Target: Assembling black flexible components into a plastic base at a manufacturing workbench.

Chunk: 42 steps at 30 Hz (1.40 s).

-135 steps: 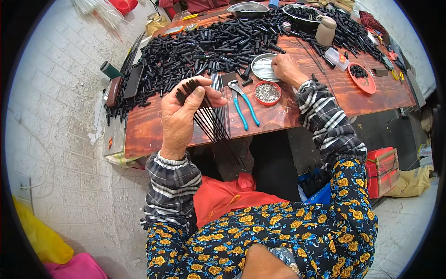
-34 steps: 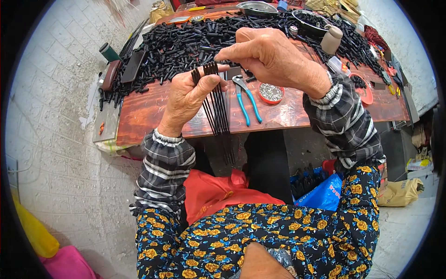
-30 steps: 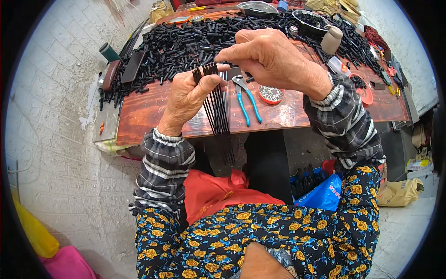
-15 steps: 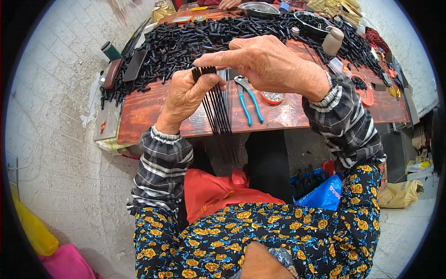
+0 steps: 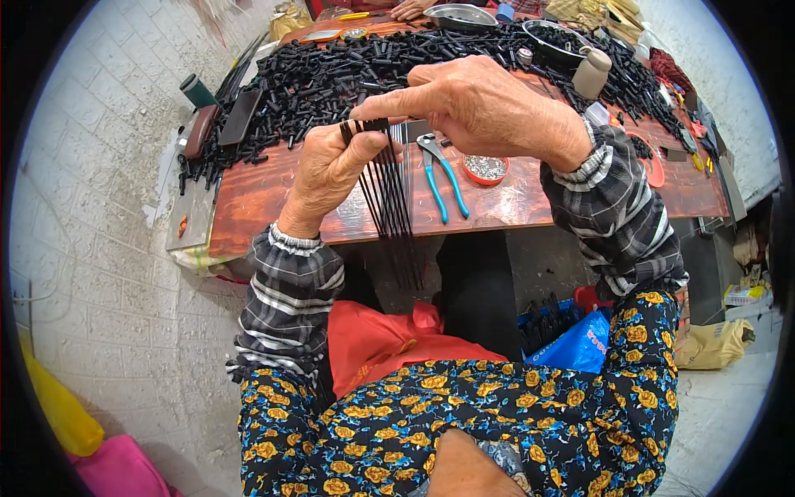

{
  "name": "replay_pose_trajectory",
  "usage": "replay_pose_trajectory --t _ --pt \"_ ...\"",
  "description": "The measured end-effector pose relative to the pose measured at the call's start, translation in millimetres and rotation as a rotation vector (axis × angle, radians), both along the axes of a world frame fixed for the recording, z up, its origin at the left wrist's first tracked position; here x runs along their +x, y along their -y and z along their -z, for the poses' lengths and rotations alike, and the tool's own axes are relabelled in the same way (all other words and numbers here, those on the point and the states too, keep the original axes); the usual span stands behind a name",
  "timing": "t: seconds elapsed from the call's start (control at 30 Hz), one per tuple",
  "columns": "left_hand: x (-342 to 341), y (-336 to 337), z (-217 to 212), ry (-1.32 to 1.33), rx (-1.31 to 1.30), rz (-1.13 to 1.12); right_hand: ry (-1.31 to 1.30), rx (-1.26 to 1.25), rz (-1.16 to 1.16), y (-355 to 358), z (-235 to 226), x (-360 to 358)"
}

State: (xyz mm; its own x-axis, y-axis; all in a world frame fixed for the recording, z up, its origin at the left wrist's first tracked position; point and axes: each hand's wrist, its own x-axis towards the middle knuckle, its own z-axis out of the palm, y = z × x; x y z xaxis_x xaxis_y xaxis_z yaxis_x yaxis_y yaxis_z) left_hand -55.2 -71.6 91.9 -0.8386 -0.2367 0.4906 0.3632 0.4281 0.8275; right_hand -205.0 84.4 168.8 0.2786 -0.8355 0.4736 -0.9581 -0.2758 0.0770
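A fan of thin black rods hangs from my left hand, their upper ends pinched between thumb and fingers. The lower ends reach past the table's front edge. My right hand is above and to the right, its index finger stretched out and its tip touching or very near the rods' upper ends. Its other fingers are curled, and what lies under them is hidden. Pliers with blue handles lie on the table below my right hand. Beside them stands a round red dish of small silvery pieces.
A large pile of short black tubular pieces covers the table's far half. Around it are a phone, a dark green cup, a beige bottle and metal bowls. Another person's hand rests at the far edge.
My right hand has shifted slightly, its index finger still at the rods' upper ends. Those ends look a little more spread. My left hand keeps its hold in nearly the same place.
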Motion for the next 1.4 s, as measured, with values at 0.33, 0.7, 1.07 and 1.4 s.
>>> replay_pose_trajectory --t 0.33,0.7,1.07,1.4 --pt "-6 -1 -2 0.007 0.023 0.04 0.079 -0.015 -0.043 4 5 -10" --pt "-10 -9 -10 0.098 0.093 0.082 0.144 -0.118 -0.044 8 8 -8" --pt "-10 -20 -13 0.081 0.345 0.086 0.346 -0.127 -0.005 4 3 -13" --pt "-17 -22 -12 -0.032 0.457 0.166 0.66 0.687 0.044 14 72 4"
